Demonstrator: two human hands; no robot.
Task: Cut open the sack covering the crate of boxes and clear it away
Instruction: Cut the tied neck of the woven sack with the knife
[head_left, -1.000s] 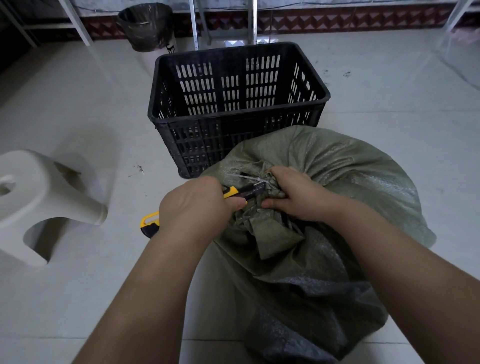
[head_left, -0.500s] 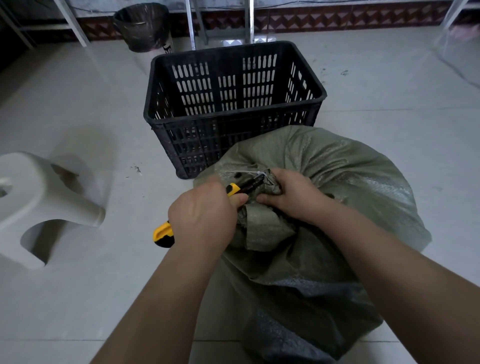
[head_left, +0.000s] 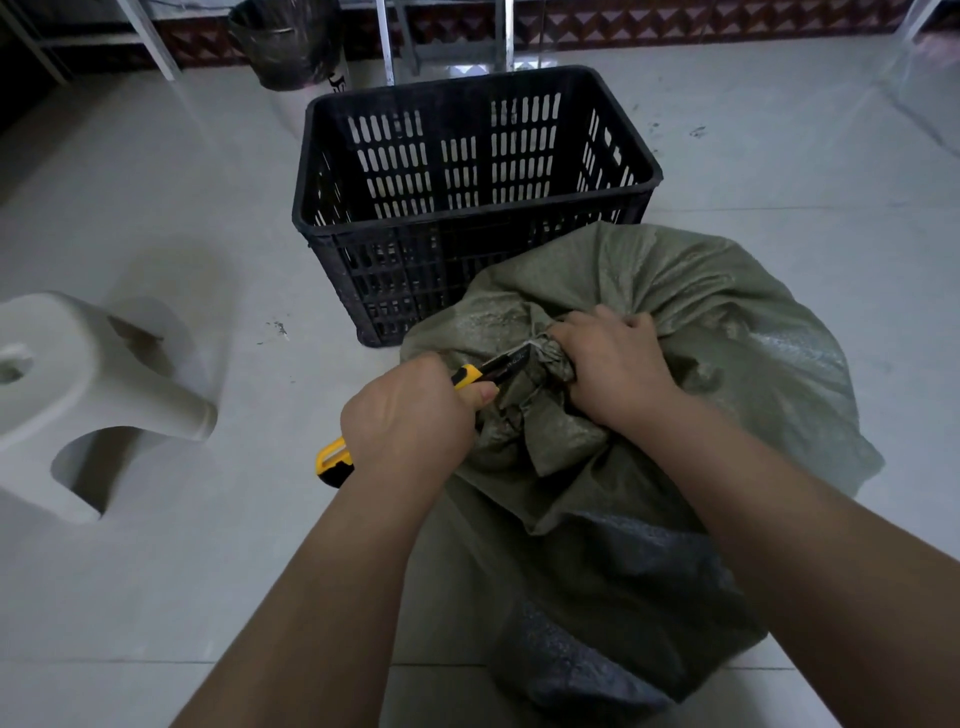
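A bulging olive-green woven sack (head_left: 727, 332) sits on the tiled floor, its mouth bunched into a tied neck (head_left: 545, 358). My right hand (head_left: 610, 371) grips that bunched neck from the right. My left hand (head_left: 408, 415) grips a yellow-and-black utility knife (head_left: 467, 375), whose blade end lies against the pale tie on the neck. The knife's yellow butt sticks out below my left hand. Whatever the sack holds is hidden.
An empty black slotted plastic crate (head_left: 467, 208) stands just behind the sack. A white plastic stool (head_left: 78, 395) lies on the floor at the left. A lined waste bin (head_left: 285, 41) and metal frame legs stand at the back wall.
The knife's blade end has stayed at the tie while my left hand shifted slightly. My right hand keeps its grip on the neck. The view moved a little.
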